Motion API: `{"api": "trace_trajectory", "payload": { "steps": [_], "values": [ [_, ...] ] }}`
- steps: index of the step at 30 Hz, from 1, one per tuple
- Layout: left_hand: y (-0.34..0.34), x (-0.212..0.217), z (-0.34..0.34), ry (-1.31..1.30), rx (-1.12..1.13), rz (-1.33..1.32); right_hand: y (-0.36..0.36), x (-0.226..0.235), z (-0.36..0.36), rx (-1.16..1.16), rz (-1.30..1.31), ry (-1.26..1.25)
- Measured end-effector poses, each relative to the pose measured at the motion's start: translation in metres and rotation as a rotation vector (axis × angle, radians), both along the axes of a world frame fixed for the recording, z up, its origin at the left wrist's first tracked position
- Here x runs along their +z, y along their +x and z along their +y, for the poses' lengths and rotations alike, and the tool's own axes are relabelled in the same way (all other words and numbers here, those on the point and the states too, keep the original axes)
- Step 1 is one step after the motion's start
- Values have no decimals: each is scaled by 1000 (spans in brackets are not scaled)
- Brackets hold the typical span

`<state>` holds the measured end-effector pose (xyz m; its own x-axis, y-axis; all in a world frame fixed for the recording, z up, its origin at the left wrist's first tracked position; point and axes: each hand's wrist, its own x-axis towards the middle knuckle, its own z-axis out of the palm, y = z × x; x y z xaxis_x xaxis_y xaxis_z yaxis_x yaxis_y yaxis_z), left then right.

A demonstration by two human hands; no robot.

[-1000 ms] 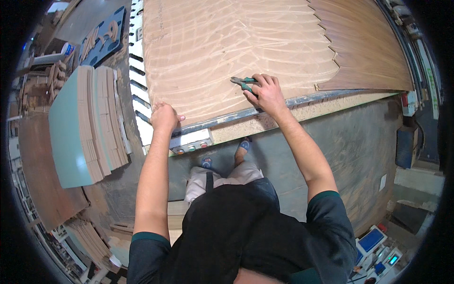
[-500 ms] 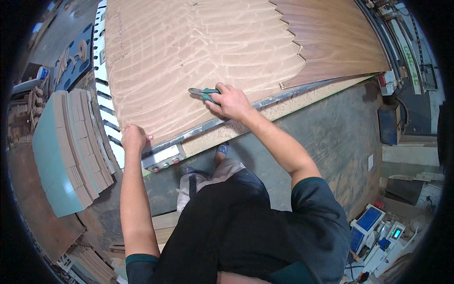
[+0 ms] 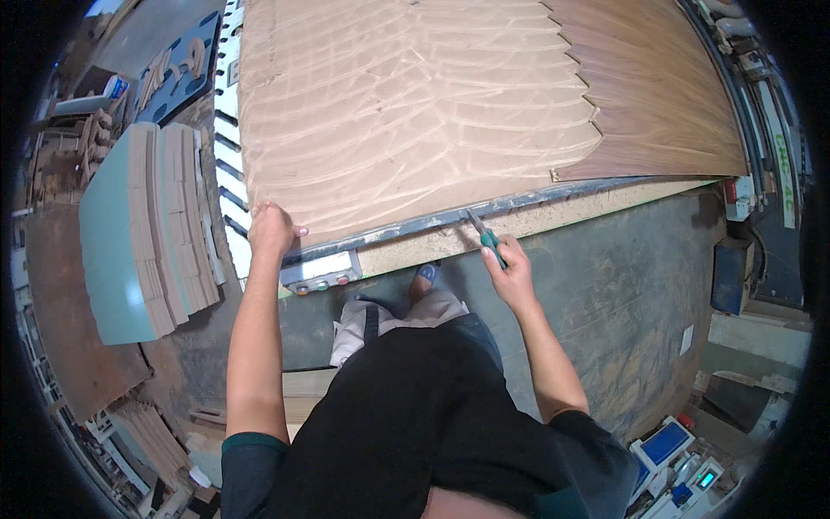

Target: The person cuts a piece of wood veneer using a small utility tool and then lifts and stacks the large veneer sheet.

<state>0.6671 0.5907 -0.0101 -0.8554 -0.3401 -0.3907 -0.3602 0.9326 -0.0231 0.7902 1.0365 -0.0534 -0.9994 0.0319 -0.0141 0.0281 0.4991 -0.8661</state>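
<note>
"What's that right hand [image 3: 508, 270] got?"

"Green-handled pliers [image 3: 489, 241], clasped in the fingers, just right of the frame's middle. The tips point up and left at the dark rail [image 3: 389, 230]; whether they touch it, I can't tell from here."

"And the left hand [image 3: 272, 232]?"

"At the near left corner of the tan board [image 3: 372, 138], left of the frame's middle, fingers curled, thumb poking out rightward. Can't tell if it's gripping the board."

"Upper right?"

"A brown wood-grain sheet [image 3: 661, 95], its jagged left edge against the tan surface."
</note>
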Motion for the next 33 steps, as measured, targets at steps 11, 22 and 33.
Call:
{"api": "trace_trajectory", "payload": {
  "steps": [11,22,33],
  "values": [
    [5,-14,-8,10,-21,29,68,-78,65,-161,-232,231],
    [1,0,-4,60,44,-90,-19,5,47,-227,275,-11],
    [-8,-23,-15,44,31,-126,-343,-17,0,-257,179,676]
  ]
}}
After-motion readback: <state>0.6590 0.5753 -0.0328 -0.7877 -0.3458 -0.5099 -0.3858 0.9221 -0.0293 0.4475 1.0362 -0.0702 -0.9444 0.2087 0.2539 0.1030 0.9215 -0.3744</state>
